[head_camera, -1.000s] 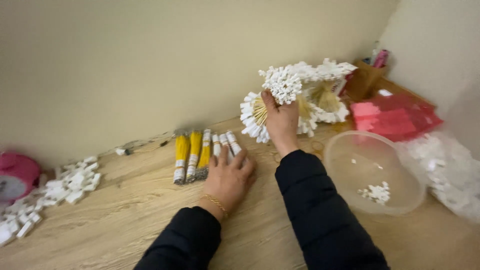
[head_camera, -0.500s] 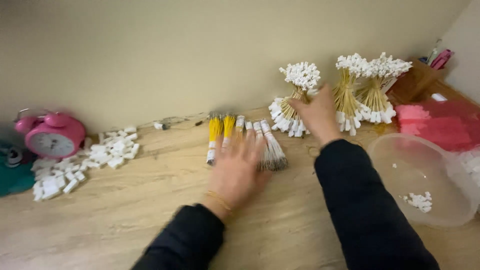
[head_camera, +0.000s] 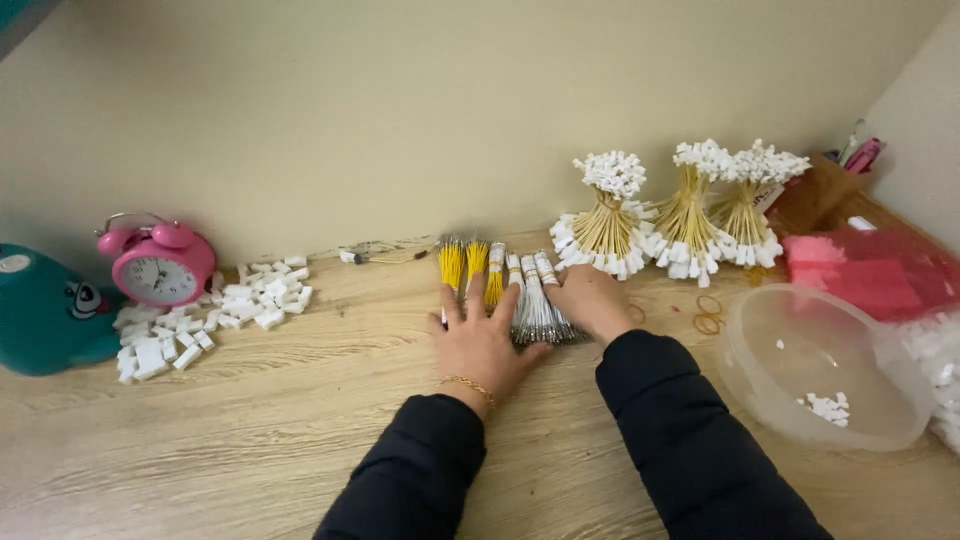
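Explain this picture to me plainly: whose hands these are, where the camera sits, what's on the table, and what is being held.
The camera sits on a person's head, looking down at their own hands. The left hand lies flat on yellow wire bundles; the right hand rests on silvery wire bundles. Neither grips anything. On the wooden table: three tied bunches with white tips, a clear plastic bowl, loose white pieces, a pink alarm clock and a teal toy.

Flat red packages (head_camera: 870, 275) lie stacked at the table's right end.

Cluttered wooden table (head_camera: 250, 440), wire bundles (head_camera: 500, 285)
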